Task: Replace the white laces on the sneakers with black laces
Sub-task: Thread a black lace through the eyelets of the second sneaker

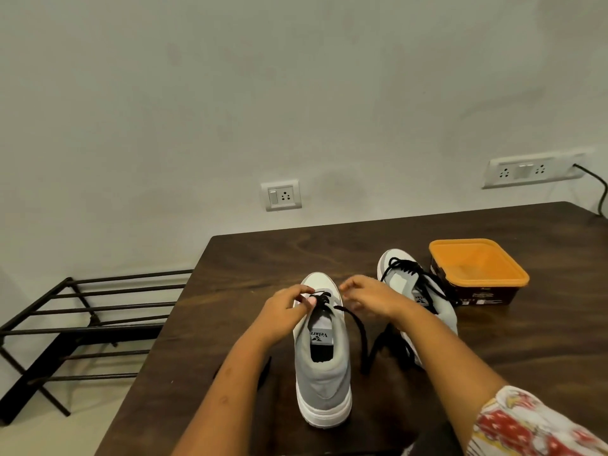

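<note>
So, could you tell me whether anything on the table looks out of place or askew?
Nothing looks spilled or damaged. Only the black lace on the far sneaker sits slack, in loose loops.

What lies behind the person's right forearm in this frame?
A second grey sneaker, toe pointing away, threaded with a black lace. The right hand and forearm cover its heel and near side, so whether its lacing is finished cannot be told.

Head camera looks down, close over table (263, 258).
</note>
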Available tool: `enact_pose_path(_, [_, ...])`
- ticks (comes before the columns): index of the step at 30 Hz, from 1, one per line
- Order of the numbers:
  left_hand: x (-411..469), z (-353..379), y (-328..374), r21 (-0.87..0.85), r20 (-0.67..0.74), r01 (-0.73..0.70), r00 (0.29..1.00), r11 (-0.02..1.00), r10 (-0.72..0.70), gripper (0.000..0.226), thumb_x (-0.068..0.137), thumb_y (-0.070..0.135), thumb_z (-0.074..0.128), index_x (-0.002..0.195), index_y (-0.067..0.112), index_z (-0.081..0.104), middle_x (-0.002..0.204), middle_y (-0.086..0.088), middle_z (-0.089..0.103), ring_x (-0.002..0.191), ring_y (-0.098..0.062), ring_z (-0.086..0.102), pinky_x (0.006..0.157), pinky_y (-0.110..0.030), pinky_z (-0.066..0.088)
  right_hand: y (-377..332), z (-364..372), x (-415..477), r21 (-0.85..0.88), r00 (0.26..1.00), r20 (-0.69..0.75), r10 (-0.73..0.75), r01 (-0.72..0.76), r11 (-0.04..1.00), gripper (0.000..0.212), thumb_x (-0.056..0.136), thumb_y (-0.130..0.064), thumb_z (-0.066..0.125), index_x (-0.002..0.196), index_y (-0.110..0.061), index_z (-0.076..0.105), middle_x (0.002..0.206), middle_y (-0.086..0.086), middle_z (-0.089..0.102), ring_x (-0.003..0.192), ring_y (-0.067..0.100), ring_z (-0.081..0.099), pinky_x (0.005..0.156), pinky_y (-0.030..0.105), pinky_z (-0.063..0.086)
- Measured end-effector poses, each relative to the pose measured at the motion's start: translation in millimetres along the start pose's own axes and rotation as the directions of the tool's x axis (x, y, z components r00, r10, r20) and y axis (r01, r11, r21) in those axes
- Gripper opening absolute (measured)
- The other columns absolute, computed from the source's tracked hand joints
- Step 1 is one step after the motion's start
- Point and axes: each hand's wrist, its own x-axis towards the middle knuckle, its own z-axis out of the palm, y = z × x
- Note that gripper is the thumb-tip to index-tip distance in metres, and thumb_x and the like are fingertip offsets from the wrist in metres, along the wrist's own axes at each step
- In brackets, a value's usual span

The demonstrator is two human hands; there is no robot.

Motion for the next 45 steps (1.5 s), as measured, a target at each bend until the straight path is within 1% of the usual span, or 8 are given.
enact_pose_path(5, [5.4, 18.3, 12.1, 0.348, 0.096, 0.003, 0.995, 0.938, -0.039, 0.049, 0.086, 0.019, 0.058, 0.134, 0.02, 0.045, 0.13, -0.006, 0.048, 0.117, -0.024, 0.05, 0.095, -0.032, 0.043, -14.0, 20.4, 5.1, -0.336, 0.982, 0.154, -0.111, 0.158, 0.929, 0.056, 0.082, -0.018, 0.068, 0.135, -0.019, 0.05, 0.128, 0.004, 0.057, 0.113, 0.018, 0.055, 0.093, 0.025, 0.045])
enact_pose_path(10, [1.9, 33.6, 20.0, 0.44, -0.149, 0.094, 0.988, 0.893, -0.03, 0.025, 0.092, 0.019, 0.048, 0.117, 0.015, 0.046, 0.11, -0.008, 0.055, 0.096, -0.027, 0.058, 0.074, -0.035, 0.044, -20.1, 41.2, 7.3, -0.548, 0.988, -0.092, -0.122, 0.052, 0.835, 0.029, 0.084, -0.022, 0.056, 0.112, -0.021, 0.057, 0.116, 0.011, 0.063, 0.104, 0.033, 0.06, 0.079, 0.035, 0.047])
enact_pose_path(24, [-3.9, 32.1, 7.2, 0.412, -0.151, 0.1, 0.988, 0.906, -0.04, 0.037, 0.097, 0.02, 0.036, 0.132, 0.031, 0.044, 0.117, -0.005, 0.046, 0.096, -0.027, 0.056, 0.08, -0.037, 0.049, -20.3, 40.0, -5.0, -0.421, 0.99, -0.134, -0.031, -0.028, 0.906, 0.055, 0.088, 0.003, 0.041, 0.129, -0.032, 0.055, 0.132, 0.009, 0.055, 0.114, 0.03, 0.056, 0.089, 0.035, 0.051])
enact_pose_path(30, [-3.2, 25.7, 6.9, 0.376, -0.144, 0.058, 0.99, 0.925, -0.003, 0.037, 0.093, 0.028, 0.05, 0.129, 0.026, 0.046, 0.119, -0.003, 0.049, 0.104, -0.023, 0.054, 0.084, -0.035, 0.047, -15.5, 36.0, 0.8, -0.421, 0.987, -0.162, 0.009, -0.077, 0.904, 0.033, 0.085, -0.016, 0.056, 0.115, -0.029, 0.058, 0.119, 0.008, 0.06, 0.102, 0.028, 0.061, 0.08, 0.034, 0.054])
enact_pose_path(32, [-0.5, 19.1, 6.4, 0.32, -0.117, 0.092, 0.992, 0.943, -0.056, 0.038, 0.087, 0.037, 0.06, 0.121, 0.022, 0.051, 0.113, -0.003, 0.055, 0.104, -0.021, 0.055, 0.083, -0.03, 0.045, -16.2, 29.6, 1.6, -0.458, 0.988, -0.143, 0.061, -0.121, 0.881, 0.018, 0.077, -0.035, 0.066, 0.088, -0.023, 0.057, 0.103, 0.005, 0.062, 0.09, 0.025, 0.062, 0.072, 0.032, 0.052])
enact_pose_path(34, [1.7, 9.4, 6.8, 0.203, -0.11, 0.151, 0.985, 0.967, -0.131, 0.031, 0.084, 0.044, 0.064, 0.104, 0.02, 0.061, 0.097, -0.002, 0.062, 0.093, -0.018, 0.058, 0.074, -0.026, 0.043, -16.4, 18.7, 3.3, -0.471, 0.99, -0.098, 0.097, -0.132, 0.872, 0.041, 0.07, -0.052, 0.073, 0.065, -0.02, 0.048, 0.078, 0.001, 0.056, 0.076, 0.021, 0.055, 0.061, 0.027, 0.043])
enact_pose_path(37, [2.4, -0.9, 6.1, 0.054, -0.111, 0.144, 0.984, 0.988, -0.137, 0.018, 0.087, 0.037, 0.063, 0.082, 0.02, 0.064, 0.075, -0.001, 0.06, 0.078, -0.018, 0.056, 0.07, -0.029, 0.045, -18.1, 2.4, -0.9, -0.347, 0.999, -0.038, 0.035, -0.046, 0.937, 0.041, 0.079, -0.048, 0.071, 0.061, -0.015, 0.055, 0.056, 0.0, 0.044, 0.059, 0.016, 0.044, 0.056, 0.025, 0.033])
enact_pose_path(45, [0.5, -9.0, 38.3, -0.084, -0.096, -0.129, 0.988, 0.988, 0.121, 0.015, 0.085, 0.028, 0.068, 0.098, 0.035, 0.064, 0.051, 0.007, 0.046, 0.049, -0.005, 0.04, 0.057, -0.023, 0.037, -68.7, -6.0, -46.8, 0.24, 0.951, -0.076, -0.299, 0.309, 0.92, 0.026, 0.097, -0.023, 0.054, 0.087, -0.003, 0.067, 0.044, -0.016, 0.052, 0.041, -0.003, 0.046, 0.042, 0.006, 0.032])
